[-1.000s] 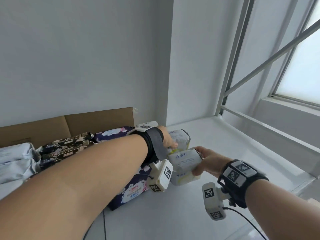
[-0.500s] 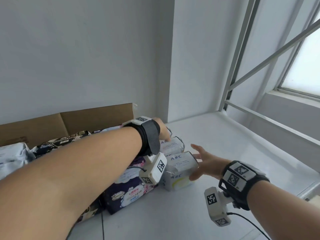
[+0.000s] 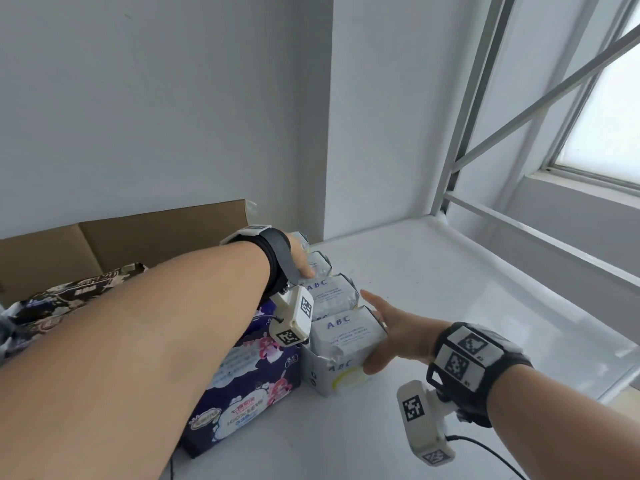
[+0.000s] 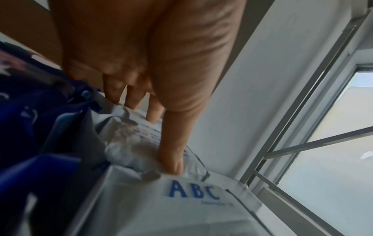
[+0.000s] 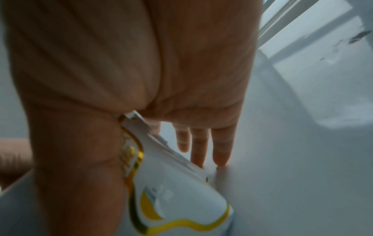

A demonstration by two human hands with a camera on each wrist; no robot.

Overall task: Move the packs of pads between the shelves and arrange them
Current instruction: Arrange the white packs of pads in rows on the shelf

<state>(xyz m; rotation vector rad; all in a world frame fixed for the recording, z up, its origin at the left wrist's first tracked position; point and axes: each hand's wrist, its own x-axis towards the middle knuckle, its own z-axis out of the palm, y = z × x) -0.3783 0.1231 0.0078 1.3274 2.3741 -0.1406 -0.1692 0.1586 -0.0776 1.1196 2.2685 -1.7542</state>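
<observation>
A row of white ABC packs stands on the white shelf (image 3: 450,306), running from near to far beside the wall corner. The near pack (image 3: 346,336) is upright at the front of the row, its yellow-ringed face turned toward the viewer. The middle pack (image 3: 329,292) touches it from behind, and the far pack (image 3: 317,263) stands behind that, close to the wall.

The right hand (image 3: 394,336) lies flat against the right side of the near pack, fingers (image 5: 221,150) straight and spread, the thumb low against the pack's front face. It presses the pack and does not clasp it. In the right wrist view the fingertips reach down to the shelf beside the pack's edge.

The left hand (image 3: 299,258) reaches over the row from the left. Its thumb (image 4: 171,153) presses down on the crumpled top of the far pack, just behind the ABC lettering of the middle one, and its fingers hang loosely extended over the far end, closed round nothing.

Just left of the row, touching the near pack, stands a larger dark blue pack (image 3: 249,386) with pink flowers. Farther left lies a black patterned pack (image 3: 69,296), and behind these a brown cardboard box (image 3: 156,237) stands against the grey wall. A window (image 3: 606,126) with a white frame is at the right.
</observation>
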